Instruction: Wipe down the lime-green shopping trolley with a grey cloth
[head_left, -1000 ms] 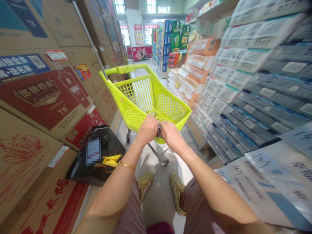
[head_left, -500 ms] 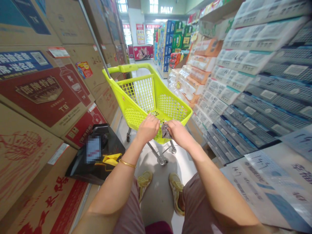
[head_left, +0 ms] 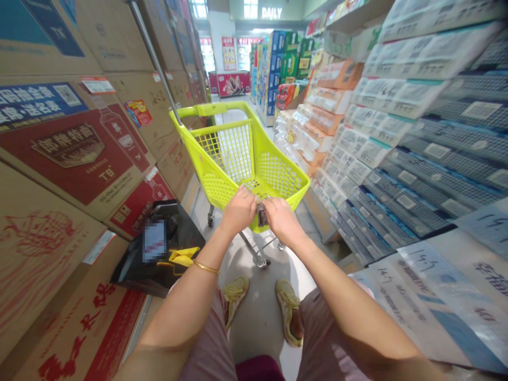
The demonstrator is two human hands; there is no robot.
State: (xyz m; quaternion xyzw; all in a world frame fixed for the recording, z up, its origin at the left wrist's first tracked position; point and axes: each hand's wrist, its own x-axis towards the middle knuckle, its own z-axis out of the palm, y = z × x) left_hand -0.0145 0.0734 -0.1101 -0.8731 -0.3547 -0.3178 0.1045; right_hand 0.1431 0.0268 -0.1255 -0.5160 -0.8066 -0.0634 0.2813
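Observation:
A lime-green plastic shopping cart [head_left: 246, 159] stands in the aisle in front of me, its handle on the far side and its basket empty. My left hand [head_left: 238, 210] is closed over the cart's near rim. My right hand [head_left: 279, 219] is closed on a small dark crumpled cloth [head_left: 262, 214] pressed against that same rim. The two hands almost touch. A gold bangle [head_left: 205, 268] sits on my left wrist. My yellow shoes [head_left: 262, 301] show on the floor below.
Stacked cardboard cartons [head_left: 79, 153] wall the left side. A black bag with a yellow strap [head_left: 162, 248] lies at their foot. Shelves of wrapped tissue packs [head_left: 397, 137] line the right. The grey aisle floor [head_left: 257, 328] runs toward more displays at the back.
My right hand has drawn back in toward the left one along the rim, with the cloth bunched between them. The cart and the view have shifted slightly.

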